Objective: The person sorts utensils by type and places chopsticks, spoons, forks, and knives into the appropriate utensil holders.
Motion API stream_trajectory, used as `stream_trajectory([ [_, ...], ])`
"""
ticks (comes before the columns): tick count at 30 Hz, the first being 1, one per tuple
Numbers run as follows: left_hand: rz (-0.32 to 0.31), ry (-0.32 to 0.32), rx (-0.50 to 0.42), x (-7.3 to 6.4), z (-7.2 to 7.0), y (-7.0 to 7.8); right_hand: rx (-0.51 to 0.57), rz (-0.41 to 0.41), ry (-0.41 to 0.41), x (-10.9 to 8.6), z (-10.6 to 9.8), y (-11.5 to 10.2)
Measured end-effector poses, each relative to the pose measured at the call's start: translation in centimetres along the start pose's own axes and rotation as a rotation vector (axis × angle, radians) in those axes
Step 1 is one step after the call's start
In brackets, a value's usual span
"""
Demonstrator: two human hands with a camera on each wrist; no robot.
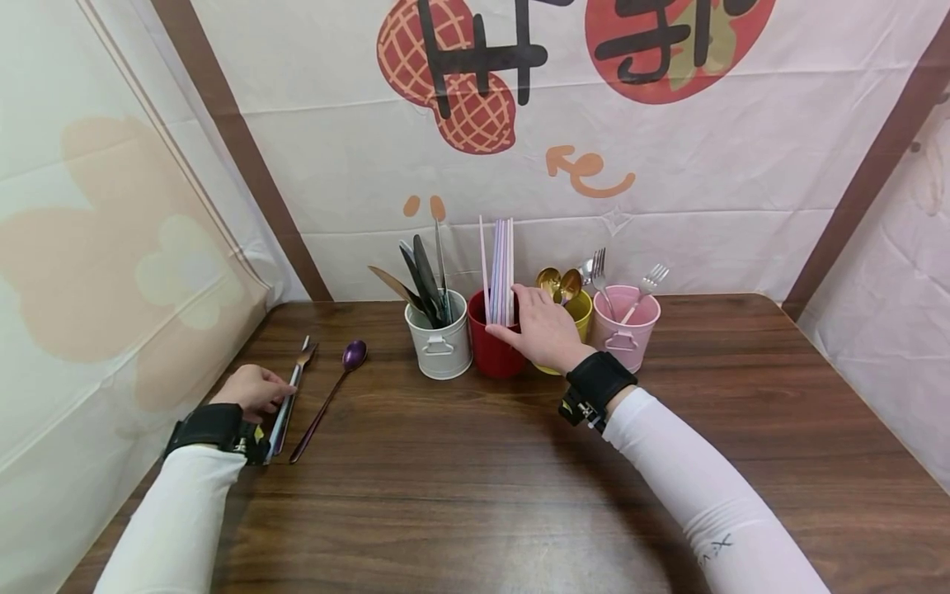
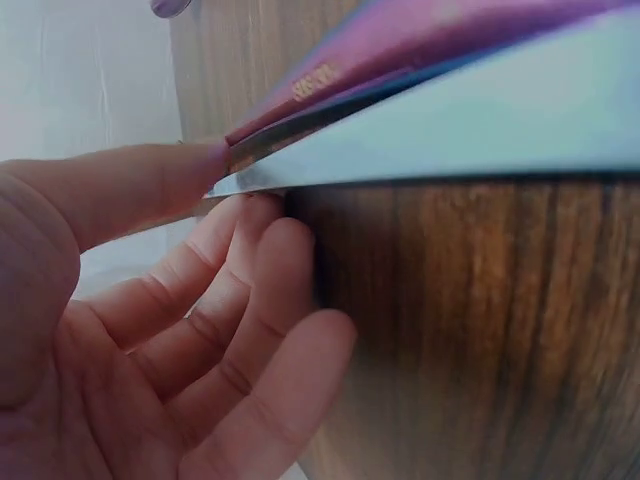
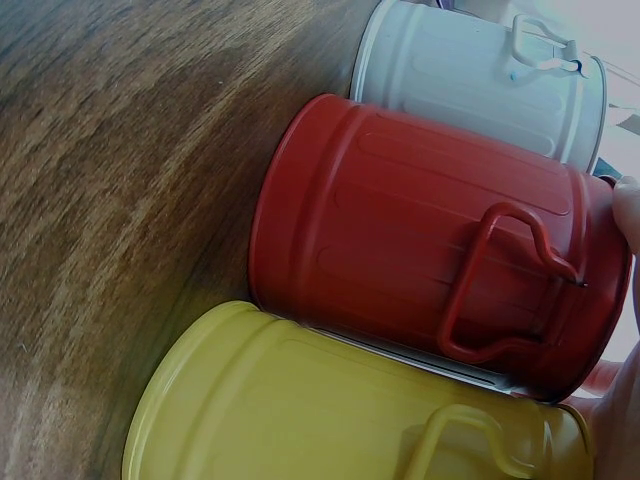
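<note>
At the table's left, my left hand (image 1: pixel 256 389) pinches a slim silvery-blue utensil (image 2: pixel 480 125) between thumb and forefinger, the other fingers loosely bent. Its kind is unclear. Against it lies a purple metal handle (image 2: pixel 330 70) with small engraved marks; a fork head (image 1: pixel 305 355) shows at the far end of this pair. A purple long-handled spoon (image 1: pixel 354 355) lies just right of them. My right hand (image 1: pixel 549 327) touches the rim of the red bucket (image 3: pixel 420 240), its fingers fairly straight beside the pale pink and lilac chopsticks (image 1: pixel 499 264). Some fingertips are hidden.
Left of the red bucket stands a white bucket (image 1: pixel 444 351) with several knives (image 1: pixel 425 276). On its right are a yellow bucket (image 3: pixel 290 400) with gold spoons (image 1: pixel 570 283) and a pink bucket (image 1: pixel 631 346) with forks (image 1: pixel 599 268). A cloth wall (image 1: pixel 705 190) rises behind the table.
</note>
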State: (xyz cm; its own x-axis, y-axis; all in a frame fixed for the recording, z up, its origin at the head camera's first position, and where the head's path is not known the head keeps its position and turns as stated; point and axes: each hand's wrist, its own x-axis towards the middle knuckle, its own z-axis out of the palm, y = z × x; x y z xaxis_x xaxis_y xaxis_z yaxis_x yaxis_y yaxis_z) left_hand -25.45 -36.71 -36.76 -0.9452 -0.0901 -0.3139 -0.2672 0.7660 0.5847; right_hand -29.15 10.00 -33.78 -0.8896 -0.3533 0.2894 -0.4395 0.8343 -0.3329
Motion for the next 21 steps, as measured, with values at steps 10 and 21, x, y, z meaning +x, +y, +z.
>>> stream_trajectory([
  [10, -0.052, 0.038, 0.018, 0.40, 0.35, 0.02, -0.005, 0.003, 0.001, -0.04, 0.00, 0.08],
  [21, -0.054, 0.060, 0.005, 0.50, 0.45, 0.61, 0.001, -0.004, 0.001, 0.00, 0.02, 0.11],
])
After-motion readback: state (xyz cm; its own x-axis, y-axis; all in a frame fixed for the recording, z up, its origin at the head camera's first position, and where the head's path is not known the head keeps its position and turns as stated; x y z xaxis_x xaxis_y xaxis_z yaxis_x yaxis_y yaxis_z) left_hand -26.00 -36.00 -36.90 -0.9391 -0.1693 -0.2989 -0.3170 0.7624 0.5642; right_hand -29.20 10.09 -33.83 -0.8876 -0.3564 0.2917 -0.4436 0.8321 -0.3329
